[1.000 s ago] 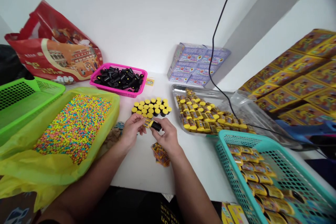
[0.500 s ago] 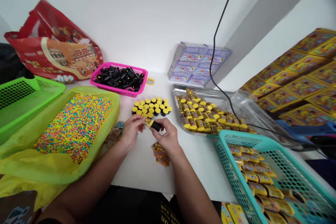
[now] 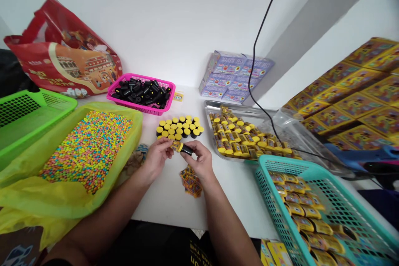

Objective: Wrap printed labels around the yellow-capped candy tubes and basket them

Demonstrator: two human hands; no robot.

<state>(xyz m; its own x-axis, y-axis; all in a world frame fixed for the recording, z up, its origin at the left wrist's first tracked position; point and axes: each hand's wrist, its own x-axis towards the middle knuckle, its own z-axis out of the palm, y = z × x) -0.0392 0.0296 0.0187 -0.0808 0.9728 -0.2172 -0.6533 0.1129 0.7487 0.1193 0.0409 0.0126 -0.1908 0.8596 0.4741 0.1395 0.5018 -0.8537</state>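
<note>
My left hand (image 3: 158, 156) pinches a small yellow printed sleeve (image 3: 176, 145) at the yellow end of a black tube (image 3: 187, 149). That tube's black end is gripped between the fingers and thumb of my right hand (image 3: 201, 160). How far the sleeve goes over the tube is too small to tell. Just beyond both hands stand several black tubes with yellow caps (image 3: 179, 125), grouped upright on the white table (image 3: 162, 203). Below my right hand lies a loose pile of flat printed sleeves (image 3: 190, 182).
At left are a tub of coloured candy balls (image 3: 90, 145) and a green basket (image 3: 18, 133). A pink basket (image 3: 162, 110) of black tubes sits behind. To the right are a metal tray (image 3: 210, 110) of sleeved tubes, a teal basket (image 3: 264, 174), stacked boxes (image 3: 349, 95) and a hanging cable (image 3: 254, 50).
The black tube has tilted slightly and more of its black side shows. More of the printed sleeve faces me. Both hands stay in nearly the same place.
</note>
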